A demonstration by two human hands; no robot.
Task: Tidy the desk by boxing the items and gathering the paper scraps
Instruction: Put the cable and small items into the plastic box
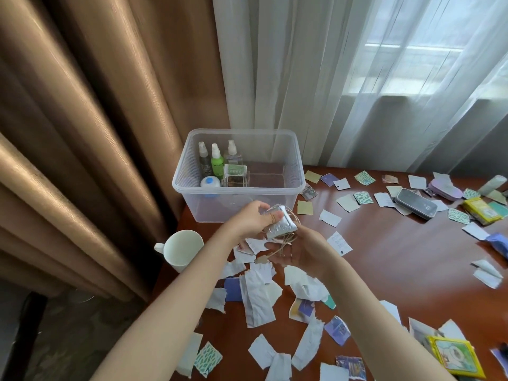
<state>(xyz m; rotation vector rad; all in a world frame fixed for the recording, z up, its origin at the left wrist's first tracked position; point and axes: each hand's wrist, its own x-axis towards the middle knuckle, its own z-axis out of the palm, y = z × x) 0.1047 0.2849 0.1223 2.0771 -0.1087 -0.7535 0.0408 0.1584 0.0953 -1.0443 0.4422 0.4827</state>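
My left hand (254,220) grips a small silver pouch (281,225) just in front of the clear plastic box (294,185). Thin tan cords with a small tag hang from the pouch into my right hand (298,250), whose palm faces up under it with fingers loosely curled round the cords. The box holds three spray bottles (215,159), a white round jar and a small clear case. Torn paper scraps (257,294) lie all over the brown desk (384,268), thickest below my hands.
A white mug (181,250) stands at the desk's left edge beside the brown curtain. At the far right lie a dark case (416,206), a lilac case (445,188) and a yellow packet (481,210). A yellow-framed booklet (453,354) lies at the bottom right.
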